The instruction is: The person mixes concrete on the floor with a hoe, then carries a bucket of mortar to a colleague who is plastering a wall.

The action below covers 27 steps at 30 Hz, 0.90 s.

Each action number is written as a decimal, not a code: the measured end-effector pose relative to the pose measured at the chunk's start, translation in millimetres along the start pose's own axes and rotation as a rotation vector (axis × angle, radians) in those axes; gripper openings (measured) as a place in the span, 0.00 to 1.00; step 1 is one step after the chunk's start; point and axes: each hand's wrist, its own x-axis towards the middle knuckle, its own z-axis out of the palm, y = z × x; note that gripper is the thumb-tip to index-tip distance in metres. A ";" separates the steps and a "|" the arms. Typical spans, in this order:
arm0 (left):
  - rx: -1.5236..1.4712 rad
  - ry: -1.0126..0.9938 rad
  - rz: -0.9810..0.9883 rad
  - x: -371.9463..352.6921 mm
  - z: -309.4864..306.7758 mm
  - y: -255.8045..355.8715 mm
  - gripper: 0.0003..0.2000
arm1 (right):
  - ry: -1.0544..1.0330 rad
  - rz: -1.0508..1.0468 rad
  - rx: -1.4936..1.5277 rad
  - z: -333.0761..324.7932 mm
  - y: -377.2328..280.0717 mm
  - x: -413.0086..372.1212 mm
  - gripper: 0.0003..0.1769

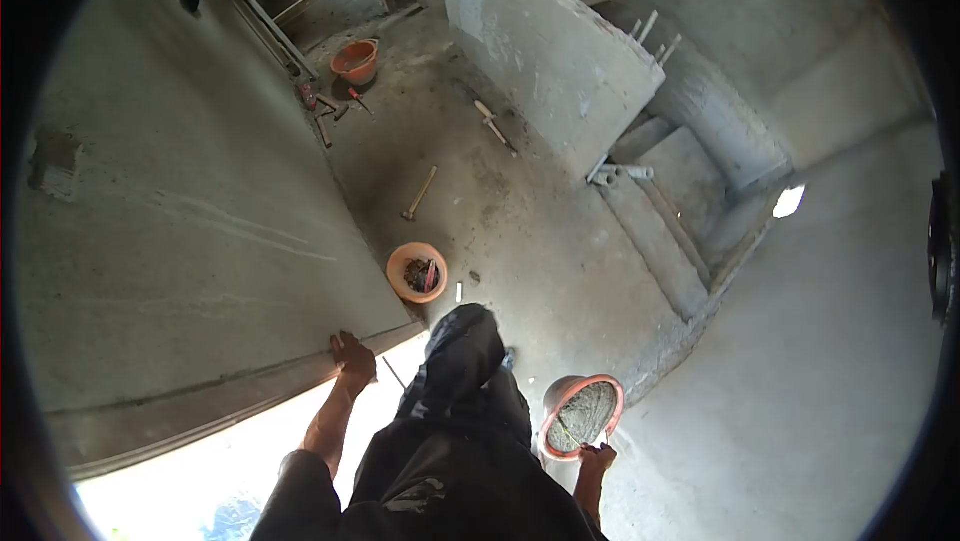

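Observation:
My right hand (598, 457) is closed at the near rim of an orange bucket (612, 393) filled with grey wet mortar (582, 415). A thin pale strip, perhaps the bucket's handle, crosses the mortar towards those fingers. On the other side, my left hand (355, 357) grips the edge of the wall (395, 334) beside the bright doorway, its fingers bent over the corner. Close by on the floor, a second orange bucket (397, 279) holds dark rubble and a red-handled object (430, 276).
A hammer (420, 193) and a long tool with a pale handle (494, 125) lie on the concrete floor. Farther off stand another orange bucket (354, 63) and several tools by the wall. To the right are concrete steps (655, 251), pipes (622, 174) and a slanted slab (550, 61).

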 end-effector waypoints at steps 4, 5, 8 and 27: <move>-0.259 -0.031 -0.058 6.6 -7.6 10.7 0.38 | -0.074 0.044 -0.045 54.1 -20.2 37.3 0.08; -0.314 -0.025 -0.081 6.6 -12.5 15.9 0.39 | -0.087 0.075 -0.069 67.1 -20.4 65.1 0.09; -0.559 0.125 -0.031 38.9 -2.0 36.7 0.36 | -0.090 0.239 -0.154 104.2 -25.5 147.0 0.10; -2.070 0.102 0.316 389.1 -333.3 -150.1 0.18 | -0.411 -1.346 -2.273 530.8 -5.7 35.1 0.16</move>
